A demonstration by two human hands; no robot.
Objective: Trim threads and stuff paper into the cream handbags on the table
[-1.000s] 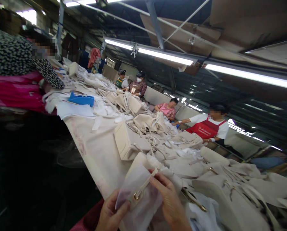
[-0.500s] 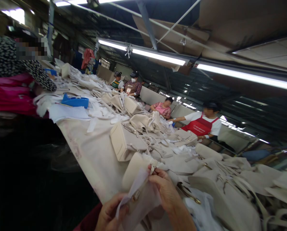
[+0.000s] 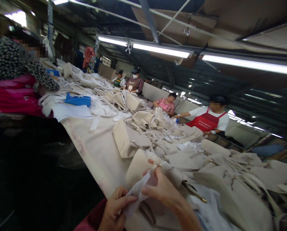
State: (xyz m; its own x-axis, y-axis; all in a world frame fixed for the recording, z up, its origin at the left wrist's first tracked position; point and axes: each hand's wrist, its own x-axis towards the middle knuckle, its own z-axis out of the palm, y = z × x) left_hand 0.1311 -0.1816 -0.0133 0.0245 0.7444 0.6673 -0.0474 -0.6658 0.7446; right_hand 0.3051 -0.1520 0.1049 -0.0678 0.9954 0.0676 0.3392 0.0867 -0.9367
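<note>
A cream bag (image 3: 137,163) lies at the table's near edge, under my hands. White tissue paper (image 3: 140,187) is stretched between my hands over the bag. My left hand (image 3: 118,205) pinches the lower left end of the paper between thumb and fingers. My right hand (image 3: 159,184) has its fingers bent round the paper's upper part, beside the bag's wrapped strap end; its fingertips are partly hidden. Just beyond stands another cream bag (image 3: 129,138). A gold-coloured clasp (image 3: 202,199) shows right of my right hand.
The long table (image 3: 92,144) carries heaps of cream bags (image 3: 232,192). A blue dispenser (image 3: 78,100) stands by white sheets (image 3: 71,111). People work along the far side, one in a red apron (image 3: 204,121); another leans in at the left.
My left hand has moved slightly up and right, closer to my right hand. The paper, spread wide over the bag before, is now gathered narrower. The camera view has shifted a little.
</note>
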